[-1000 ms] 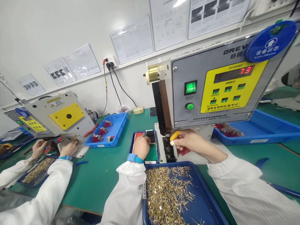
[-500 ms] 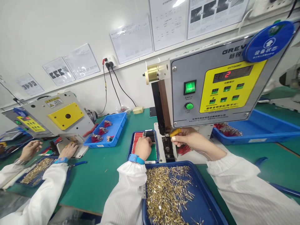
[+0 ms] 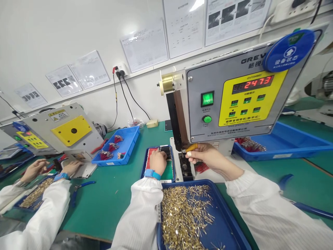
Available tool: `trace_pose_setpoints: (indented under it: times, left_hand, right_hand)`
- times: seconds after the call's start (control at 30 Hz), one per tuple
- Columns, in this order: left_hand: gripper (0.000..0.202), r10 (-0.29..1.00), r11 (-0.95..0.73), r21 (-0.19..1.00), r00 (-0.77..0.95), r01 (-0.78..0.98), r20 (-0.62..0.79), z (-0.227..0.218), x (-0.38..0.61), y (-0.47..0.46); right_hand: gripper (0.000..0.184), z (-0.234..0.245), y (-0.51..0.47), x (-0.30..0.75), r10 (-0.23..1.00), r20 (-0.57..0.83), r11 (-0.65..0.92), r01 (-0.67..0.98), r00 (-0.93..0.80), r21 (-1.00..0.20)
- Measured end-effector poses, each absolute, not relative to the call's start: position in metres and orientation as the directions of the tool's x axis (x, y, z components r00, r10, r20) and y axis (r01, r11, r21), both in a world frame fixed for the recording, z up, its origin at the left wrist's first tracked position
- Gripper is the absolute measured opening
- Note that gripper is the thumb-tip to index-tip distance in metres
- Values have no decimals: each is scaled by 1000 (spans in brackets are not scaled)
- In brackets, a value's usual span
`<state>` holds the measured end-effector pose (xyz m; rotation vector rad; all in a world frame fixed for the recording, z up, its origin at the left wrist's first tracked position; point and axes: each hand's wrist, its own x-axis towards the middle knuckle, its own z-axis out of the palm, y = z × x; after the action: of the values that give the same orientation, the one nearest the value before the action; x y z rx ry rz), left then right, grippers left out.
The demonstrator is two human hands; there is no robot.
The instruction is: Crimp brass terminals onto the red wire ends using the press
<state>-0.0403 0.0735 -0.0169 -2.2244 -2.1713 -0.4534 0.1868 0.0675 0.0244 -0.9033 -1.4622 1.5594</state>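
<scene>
My right hand (image 3: 204,154), a yellow finger cot (image 3: 191,147) on one finger, pinches at the pressing die (image 3: 185,166) of the grey machine (image 3: 221,100). Whatever lies between its fingertips is too small to make out. With fingers curled down, my left hand (image 3: 158,161) rests on a small blue tray (image 3: 144,166) of red wires (image 3: 150,152), black wires (image 3: 166,150) and green pieces (image 3: 167,170). Its fingertips are partly hidden against the wires. Below both hands stands a larger blue tray (image 3: 229,222) holding a heap of brass-coloured metal pins (image 3: 182,211).
Blue bins (image 3: 293,139) (image 3: 130,146) with bundled red wires stand right and left. Blue-handled pliers (image 3: 309,210) lie at the right, others (image 3: 78,189) at the left. A co-worker's hands (image 3: 70,168) work at another machine (image 3: 67,128).
My right hand stays at the die, its fingers slightly shifted. My left hand remains over the wires. The display, partly lit before, now reads 2473. The camera view has shifted slightly.
</scene>
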Motion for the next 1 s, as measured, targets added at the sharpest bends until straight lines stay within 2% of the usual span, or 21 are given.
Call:
trace_pose_setpoints:
  times: [0.2, 0.47, 0.73, 0.83, 0.93, 1.0]
  left_hand:
    - [24, 980, -45, 185, 7, 982, 200, -18, -41, 75]
    - [25, 977, -67, 204, 22, 977, 214, -20, -43, 76]
    - [19, 961, -74, 213, 13, 974, 275, -18, -42, 73]
    - [19, 918, -131, 238, 27, 963, 395, -15, -42, 69]
    - [17, 802, -291, 250, 93, 923, 590, -10, -37, 61]
    - [15, 732, -395, 243, 144, 886, 666, -7, -31, 55]
  right_hand:
    - [28, 19, 67, 180, 926, 47, 69, 45, -374, -997]
    - [28, 11, 65, 176, 939, 100, 85, -60, -330, -995]
    - [23, 8, 66, 176, 941, 105, 89, -62, -322, -994]
    - [23, 7, 66, 176, 944, 101, 88, -55, -314, -995]
    - [23, 7, 66, 177, 947, 106, 99, -39, -303, -994]
    - [23, 6, 66, 176, 948, 112, 109, -29, -297, -994]
